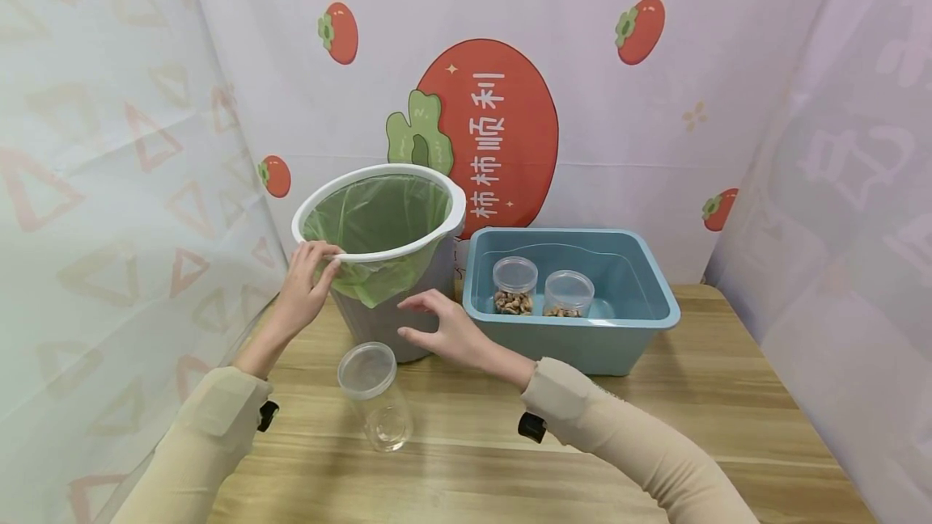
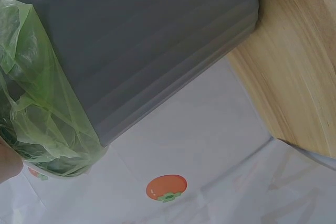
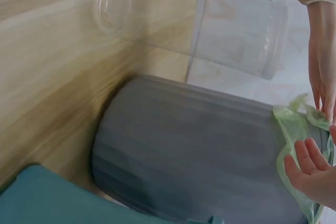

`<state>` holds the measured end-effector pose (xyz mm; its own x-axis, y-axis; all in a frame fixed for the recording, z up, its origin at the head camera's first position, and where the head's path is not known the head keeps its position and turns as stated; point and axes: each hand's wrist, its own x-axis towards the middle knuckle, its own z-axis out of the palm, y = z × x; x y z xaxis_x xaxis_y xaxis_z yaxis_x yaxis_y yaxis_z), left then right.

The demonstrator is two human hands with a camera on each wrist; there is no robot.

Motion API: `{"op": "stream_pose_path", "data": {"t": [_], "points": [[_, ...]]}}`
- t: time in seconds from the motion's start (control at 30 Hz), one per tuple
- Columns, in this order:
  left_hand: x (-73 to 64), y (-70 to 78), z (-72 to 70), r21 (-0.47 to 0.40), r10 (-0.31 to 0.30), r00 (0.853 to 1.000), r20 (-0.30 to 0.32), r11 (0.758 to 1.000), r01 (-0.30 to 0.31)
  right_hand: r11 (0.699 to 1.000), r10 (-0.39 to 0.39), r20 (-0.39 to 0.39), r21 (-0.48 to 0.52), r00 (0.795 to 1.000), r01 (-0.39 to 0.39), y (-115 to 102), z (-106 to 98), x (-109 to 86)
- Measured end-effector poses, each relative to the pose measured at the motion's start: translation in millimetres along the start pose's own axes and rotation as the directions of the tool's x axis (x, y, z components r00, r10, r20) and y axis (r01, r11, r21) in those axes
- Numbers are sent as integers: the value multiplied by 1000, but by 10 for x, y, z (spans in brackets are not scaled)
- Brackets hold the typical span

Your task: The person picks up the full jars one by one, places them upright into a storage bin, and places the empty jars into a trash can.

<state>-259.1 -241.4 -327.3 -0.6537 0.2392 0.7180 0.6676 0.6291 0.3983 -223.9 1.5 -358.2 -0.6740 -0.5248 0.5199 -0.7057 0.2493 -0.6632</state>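
Observation:
A grey trash can (image 1: 374, 322) stands on the table, lined with a thin green trash bag (image 1: 374, 277) that hangs over its front under a white rim ring (image 1: 396, 251). My left hand (image 1: 304, 288) grips the ring at its front left, fingers over the top and thumb at the front. In front of the can, my right hand (image 1: 451, 334) hovers with fingers spread and loosely bent, holding nothing. In the right wrist view, its fingers (image 3: 310, 158) appear near the bag's hanging edge. A clear lidded jar (image 1: 386, 415) stands just before the can, between my forearms.
To the right of the can sits a blue plastic bin (image 1: 568, 338). Inside it are two clear lidded jars, a left one (image 1: 514, 289) and a right one (image 1: 568, 293), holding brown nut-like pieces. Printed cloth walls (image 1: 582, 144) enclose the wooden table (image 1: 495, 459).

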Motion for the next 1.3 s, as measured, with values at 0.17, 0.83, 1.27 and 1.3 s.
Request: {"op": "stream_pose_path", "data": {"t": [0.17, 0.83, 1.27, 1.3], "points": [[5, -2, 3, 2, 5, 1000, -2, 1000, -5, 1000, -1, 21, -4, 1000, 2, 23, 130, -60], [4, -41, -42, -16, 6, 1000, 26, 1000, -6, 998, 64, 142, 8, 988, -66, 58, 497, -229], [30, -22, -93, -8, 4, 1000, 13, 1000, -4, 990, 128, 172, 40, 977, -136, 70, 645, -247], [32, -20, -95, -7, 1, 1000, 13, 1000, -1, 989, 133, 175, 41, 976, -142, 69, 654, -246]]}}
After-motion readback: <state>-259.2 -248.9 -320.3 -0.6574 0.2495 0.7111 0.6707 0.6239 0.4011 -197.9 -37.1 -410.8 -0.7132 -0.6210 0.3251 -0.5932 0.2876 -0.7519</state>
